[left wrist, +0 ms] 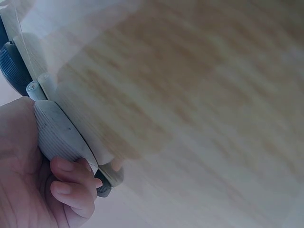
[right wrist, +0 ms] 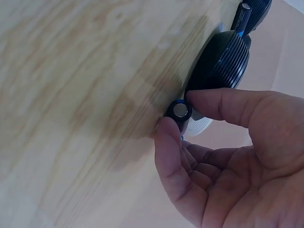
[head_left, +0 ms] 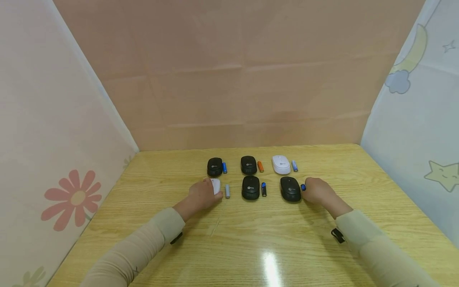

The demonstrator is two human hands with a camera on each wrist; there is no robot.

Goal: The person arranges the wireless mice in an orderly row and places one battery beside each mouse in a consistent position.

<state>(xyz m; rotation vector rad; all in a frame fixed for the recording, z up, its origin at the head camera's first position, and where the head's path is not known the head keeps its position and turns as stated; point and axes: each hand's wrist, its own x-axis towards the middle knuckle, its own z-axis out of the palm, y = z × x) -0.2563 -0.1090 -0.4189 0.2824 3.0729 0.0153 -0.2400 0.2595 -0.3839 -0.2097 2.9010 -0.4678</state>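
Observation:
At the left of the front row, my left hand [head_left: 201, 195] grips a white computer mouse [left wrist: 61, 130] by its sides, and much of the mouse is hidden behind the fingers in the head view. A pale grey battery [head_left: 227, 191] stands close to the right of that mouse. On the other side, my right hand [head_left: 317, 191] pinches a dark battery with a blue end [right wrist: 180, 110] between thumb and index finger. This battery is right beside a black mouse [head_left: 291, 189], whose ribbed side shows in the right wrist view.
Between the hands lie another black mouse [head_left: 250, 188] and a blue-and-black battery [head_left: 263, 189]. Behind them, a back row holds a black mouse [head_left: 214, 167], a blue battery [head_left: 224, 167], a second black mouse [head_left: 248, 165], an orange battery [head_left: 260, 166], a white mouse [head_left: 281, 164] and a light-blue battery [head_left: 295, 166].

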